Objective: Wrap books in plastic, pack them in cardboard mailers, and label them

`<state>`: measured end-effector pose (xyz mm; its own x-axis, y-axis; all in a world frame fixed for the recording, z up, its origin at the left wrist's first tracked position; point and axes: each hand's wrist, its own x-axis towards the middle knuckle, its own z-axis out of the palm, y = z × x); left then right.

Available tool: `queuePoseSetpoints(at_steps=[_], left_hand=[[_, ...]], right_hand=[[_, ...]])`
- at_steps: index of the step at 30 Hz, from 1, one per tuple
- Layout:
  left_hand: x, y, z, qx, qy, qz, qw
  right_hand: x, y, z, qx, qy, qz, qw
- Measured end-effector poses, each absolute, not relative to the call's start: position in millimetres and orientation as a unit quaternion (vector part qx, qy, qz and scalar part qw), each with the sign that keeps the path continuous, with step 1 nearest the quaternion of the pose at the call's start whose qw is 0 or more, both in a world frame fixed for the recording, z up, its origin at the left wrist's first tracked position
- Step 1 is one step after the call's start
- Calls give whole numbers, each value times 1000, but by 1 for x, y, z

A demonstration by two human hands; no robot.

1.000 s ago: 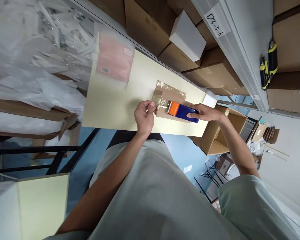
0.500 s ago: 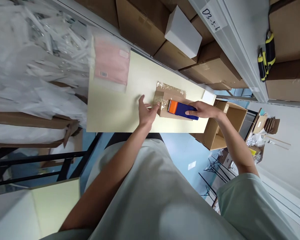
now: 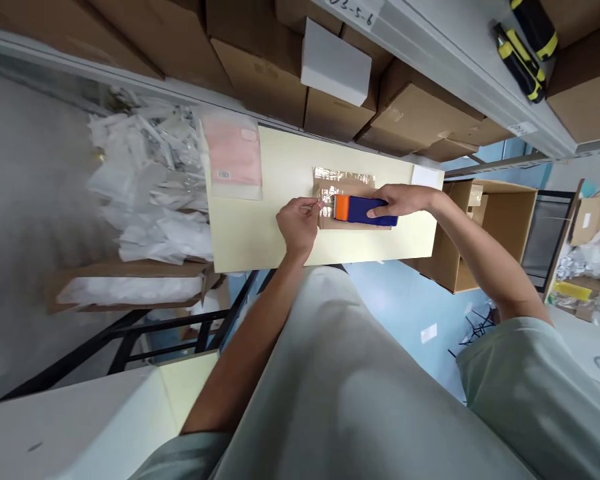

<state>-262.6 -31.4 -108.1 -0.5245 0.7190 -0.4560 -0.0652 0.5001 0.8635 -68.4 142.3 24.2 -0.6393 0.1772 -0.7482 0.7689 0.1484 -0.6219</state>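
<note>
On the pale tabletop [image 3: 240,233] lies a small flat cardboard box [image 3: 353,185], with shiny clear packing tape [image 3: 329,193] over its upper edge and left end. My right hand [image 3: 397,200] grips a tape dispenser [image 3: 364,210] that has a dark blue body and an orange toothed front. The dispenser rests across the box, its teeth pointing left. At the box's left end my left hand [image 3: 300,223] is closed in a pinch, thumb and forefinger at the edge of the tape. The fingertips partly hide what they hold.
A pink printed packet [image 3: 234,152] in a clear sleeve lies at the left, beside heaped white plastic bags [image 3: 155,180]. Cardboard boxes [image 3: 260,77] line the shelf behind. An open carton [image 3: 500,230] stands to the right. Yellow-and-black cutters [image 3: 520,63] sit on the upper shelf.
My left hand has gone from spread fingers to a pinch at the box's left end. The dispenser has levelled out and slid slightly left over the box. The camera view has shifted.
</note>
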Motion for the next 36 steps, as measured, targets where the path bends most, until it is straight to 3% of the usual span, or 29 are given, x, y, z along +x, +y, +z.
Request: queuePoseSetpoints(at_steps=[6,14,25,36], left_hand=[[-252,-28,-112,213,767,445,409],[-235,-12,-102,165,801,413,401],[-211,-1,-95,158,845,369,353],[-212,3,-101,188,873,316,321]], right_hand=[[-11,156,43,323,702,-575,271],[100,183,102,367,644,-532,409],[162,208,58,304,694,-531,380],[133,180,12,392,764,-311,406]])
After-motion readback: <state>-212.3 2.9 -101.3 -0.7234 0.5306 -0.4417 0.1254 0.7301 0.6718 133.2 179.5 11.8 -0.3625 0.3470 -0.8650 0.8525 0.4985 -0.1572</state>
